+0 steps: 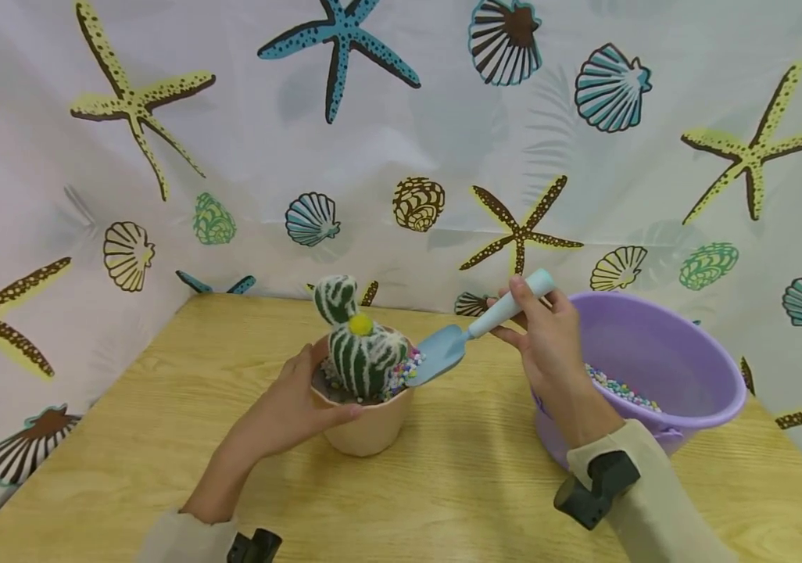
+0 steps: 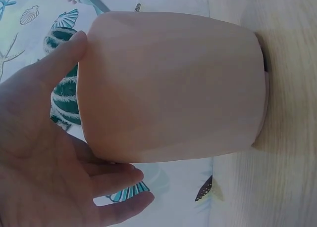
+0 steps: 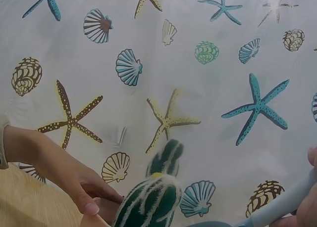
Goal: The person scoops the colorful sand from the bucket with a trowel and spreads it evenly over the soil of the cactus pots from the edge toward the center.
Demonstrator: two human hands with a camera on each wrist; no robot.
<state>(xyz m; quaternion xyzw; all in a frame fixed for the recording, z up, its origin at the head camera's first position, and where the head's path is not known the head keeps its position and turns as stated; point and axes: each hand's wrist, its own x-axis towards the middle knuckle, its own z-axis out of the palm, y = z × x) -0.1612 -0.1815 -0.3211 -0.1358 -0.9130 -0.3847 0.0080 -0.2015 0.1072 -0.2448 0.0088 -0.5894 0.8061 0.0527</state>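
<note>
A peach-coloured plant pot stands on the table, holding a green and white-striped cactus with a yellow tuft. My left hand grips its rim from the left, thumb on the near side, as the left wrist view of the pot also shows. In my right hand is the handle of a light blue trowel. The blade tilts down over the pot's right rim, beside small multicoloured pebbles at the cactus's base. Only part of the right hand appears in the right wrist view.
To the right stands a purple bucket with more coloured pebbles inside; my right forearm passes in front of it. The wooden table ends at a white cloth backdrop printed with starfish and shells.
</note>
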